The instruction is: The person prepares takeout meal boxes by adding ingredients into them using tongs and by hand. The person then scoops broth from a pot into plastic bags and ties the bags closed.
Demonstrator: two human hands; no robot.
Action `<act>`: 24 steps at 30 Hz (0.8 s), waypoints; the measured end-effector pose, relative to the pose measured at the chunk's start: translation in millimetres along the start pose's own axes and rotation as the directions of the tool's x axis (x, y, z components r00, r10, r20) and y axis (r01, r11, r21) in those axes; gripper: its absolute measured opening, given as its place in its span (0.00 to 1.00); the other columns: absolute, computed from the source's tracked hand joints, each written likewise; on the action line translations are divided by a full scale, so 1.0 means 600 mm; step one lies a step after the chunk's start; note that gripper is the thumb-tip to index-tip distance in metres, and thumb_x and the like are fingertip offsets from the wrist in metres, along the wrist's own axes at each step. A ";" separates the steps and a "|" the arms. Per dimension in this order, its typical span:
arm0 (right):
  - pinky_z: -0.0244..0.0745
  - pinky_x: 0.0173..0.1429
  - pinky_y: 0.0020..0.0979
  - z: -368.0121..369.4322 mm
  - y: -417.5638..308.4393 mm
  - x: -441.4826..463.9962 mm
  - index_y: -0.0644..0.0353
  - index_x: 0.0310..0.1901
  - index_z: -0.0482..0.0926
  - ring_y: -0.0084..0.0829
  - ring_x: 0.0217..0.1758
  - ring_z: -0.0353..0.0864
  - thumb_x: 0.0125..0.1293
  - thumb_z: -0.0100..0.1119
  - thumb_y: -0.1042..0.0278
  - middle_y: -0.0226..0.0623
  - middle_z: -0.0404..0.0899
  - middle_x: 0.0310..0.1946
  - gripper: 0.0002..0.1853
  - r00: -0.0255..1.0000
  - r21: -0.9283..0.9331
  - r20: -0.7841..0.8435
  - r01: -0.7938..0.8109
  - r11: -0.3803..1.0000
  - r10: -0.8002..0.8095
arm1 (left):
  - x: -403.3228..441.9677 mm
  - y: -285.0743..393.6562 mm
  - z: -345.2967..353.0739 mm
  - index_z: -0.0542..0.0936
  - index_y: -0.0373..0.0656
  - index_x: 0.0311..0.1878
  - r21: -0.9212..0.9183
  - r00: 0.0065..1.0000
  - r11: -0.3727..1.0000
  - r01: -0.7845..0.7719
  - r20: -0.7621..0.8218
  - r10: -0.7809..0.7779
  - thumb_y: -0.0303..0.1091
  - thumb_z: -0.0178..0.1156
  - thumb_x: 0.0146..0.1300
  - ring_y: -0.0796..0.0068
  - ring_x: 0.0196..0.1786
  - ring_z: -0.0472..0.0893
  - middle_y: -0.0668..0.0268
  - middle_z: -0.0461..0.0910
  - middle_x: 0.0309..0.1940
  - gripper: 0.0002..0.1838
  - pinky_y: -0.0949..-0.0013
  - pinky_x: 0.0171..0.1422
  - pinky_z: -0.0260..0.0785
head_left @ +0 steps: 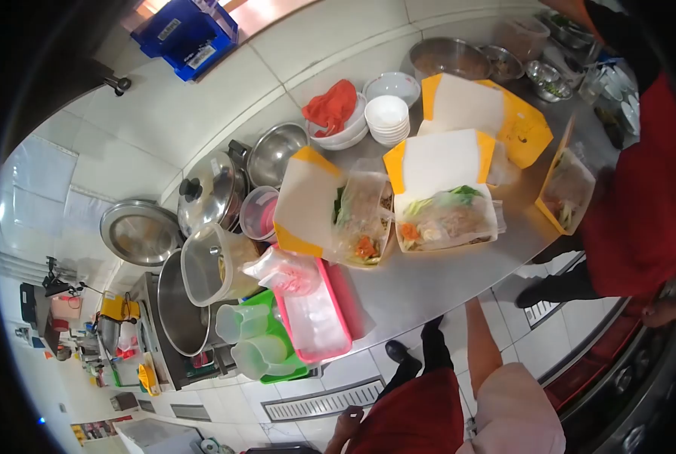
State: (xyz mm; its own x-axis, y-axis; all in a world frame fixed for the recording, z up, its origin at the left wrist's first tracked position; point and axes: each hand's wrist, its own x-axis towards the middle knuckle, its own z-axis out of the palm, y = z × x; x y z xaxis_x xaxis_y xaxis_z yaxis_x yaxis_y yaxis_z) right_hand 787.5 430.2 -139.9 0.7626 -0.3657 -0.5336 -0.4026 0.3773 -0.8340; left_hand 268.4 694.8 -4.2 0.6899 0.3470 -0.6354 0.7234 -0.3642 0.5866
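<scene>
My left hand [349,421] hangs low beside my red apron, its fingers loosely curled with nothing visible in them. My bare right forearm extends from a pink sleeve to the table's front edge, where the hand is hidden. Above it on the metal table [429,291] stand open yellow-and-white boxes. The middle box [448,219] and the left box [361,238] hold greens, something orange and clear plastic bags. Another box [569,189] stands at the right edge, and an open lid [466,106] shows behind. Neither hand touches a box.
A pink tray [315,318] holds a bag. Beside it are plastic jugs [258,356] in a green tray, a clear tub [202,265] and pots [213,189]. White bowls [388,117] are stacked at the back. A co-worker in a red apron [640,204] stands right.
</scene>
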 end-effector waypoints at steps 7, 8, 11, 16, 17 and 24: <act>0.73 0.31 0.24 -0.115 -0.065 -0.229 0.50 0.48 0.73 0.19 0.35 0.79 0.76 0.54 0.66 0.26 0.79 0.34 0.04 0.946 0.241 0.314 -0.163 0.957 0.082 | 0.025 0.146 -0.040 0.79 0.43 0.50 0.290 0.892 0.845 -0.450 0.186 0.411 0.37 0.61 0.65 0.50 0.53 0.84 0.52 0.81 0.52 0.13 0.54 0.55 0.78; 0.75 0.33 0.25 -0.129 -0.081 -0.273 0.51 0.49 0.73 0.21 0.36 0.80 0.75 0.54 0.67 0.28 0.80 0.35 0.05 0.933 0.265 0.347 -0.196 0.944 0.096 | 0.033 0.168 -0.035 0.79 0.43 0.52 0.137 0.908 0.904 -0.406 0.177 0.381 0.38 0.60 0.68 0.51 0.52 0.84 0.52 0.81 0.52 0.13 0.56 0.54 0.79; 0.79 0.37 0.28 -0.152 -0.115 -0.374 0.55 0.50 0.74 0.24 0.40 0.83 0.74 0.55 0.70 0.31 0.82 0.37 0.07 0.873 0.283 0.463 -0.308 0.908 0.152 | 0.089 0.195 0.020 0.77 0.44 0.58 -0.592 0.925 0.802 0.074 0.341 0.166 0.47 0.55 0.75 0.57 0.53 0.83 0.56 0.80 0.56 0.19 0.59 0.55 0.78; 0.76 0.35 0.27 -0.109 -0.202 -0.543 0.52 0.47 0.77 0.24 0.39 0.82 0.73 0.58 0.68 0.27 0.81 0.38 0.05 0.778 0.081 0.552 -0.409 0.909 0.301 | 0.115 0.388 0.033 0.72 0.49 0.66 -0.753 0.736 0.365 0.548 0.641 0.217 0.64 0.49 0.73 0.60 0.59 0.80 0.60 0.77 0.62 0.32 0.49 0.66 0.72; 0.77 0.37 0.27 -0.098 -0.216 -0.576 0.53 0.48 0.77 0.25 0.39 0.82 0.72 0.58 0.68 0.27 0.81 0.38 0.06 0.785 0.022 0.518 -0.410 0.912 0.340 | 0.100 0.425 0.019 0.73 0.50 0.66 -0.769 0.721 0.281 0.574 0.638 0.270 0.64 0.48 0.73 0.61 0.59 0.80 0.61 0.78 0.61 0.31 0.50 0.65 0.72; 0.80 0.46 0.28 -0.052 -0.192 -0.633 0.60 0.50 0.80 0.24 0.44 0.83 0.67 0.67 0.68 0.34 0.83 0.41 0.12 0.743 -0.307 0.628 0.511 0.803 -0.232 | 0.051 0.430 -0.032 0.76 0.52 0.65 -0.892 0.827 0.117 0.436 0.448 0.338 0.69 0.44 0.72 0.65 0.60 0.78 0.65 0.80 0.58 0.34 0.50 0.68 0.68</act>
State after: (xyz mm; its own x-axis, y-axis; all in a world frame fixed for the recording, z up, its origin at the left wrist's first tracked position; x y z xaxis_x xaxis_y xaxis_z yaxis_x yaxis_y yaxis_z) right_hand 528.2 499.0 154.4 0.9779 0.1748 -0.1144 -0.0892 -0.1455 -0.9853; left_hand 476.5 628.0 137.2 0.8031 -0.2237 -0.5523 0.4104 0.8796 0.2404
